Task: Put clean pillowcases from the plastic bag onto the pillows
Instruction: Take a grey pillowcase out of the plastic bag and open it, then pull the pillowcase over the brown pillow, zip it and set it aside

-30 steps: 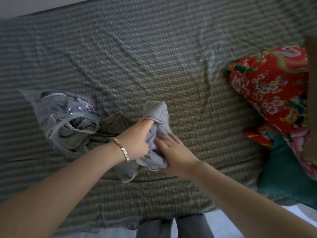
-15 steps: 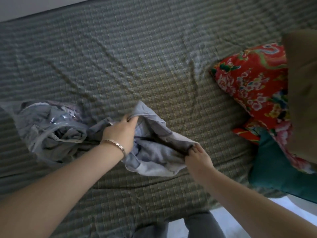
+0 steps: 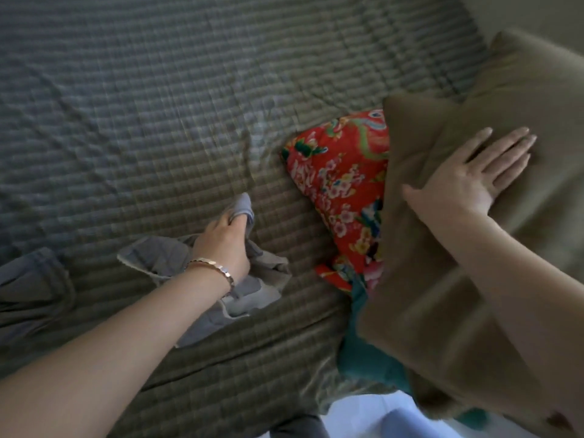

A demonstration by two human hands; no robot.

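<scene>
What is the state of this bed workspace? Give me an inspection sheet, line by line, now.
Surface: bed covered by a wrinkled checked sheet.
Job's things: grey pillowcase crumpled on the sheet; brown pillow tilted over the bedding at the right. Plastic bag not identifiable; a blurred grey bundle lies at the left edge.
Clutter: red floral bedding and teal cloth, both partly under the pillow.
Hands: left hand grips the pillowcase; right hand lies flat on the pillow, fingers straight.
Cables: nothing seen.
Surroundings: pale floor at the bed's near edge.
</scene>
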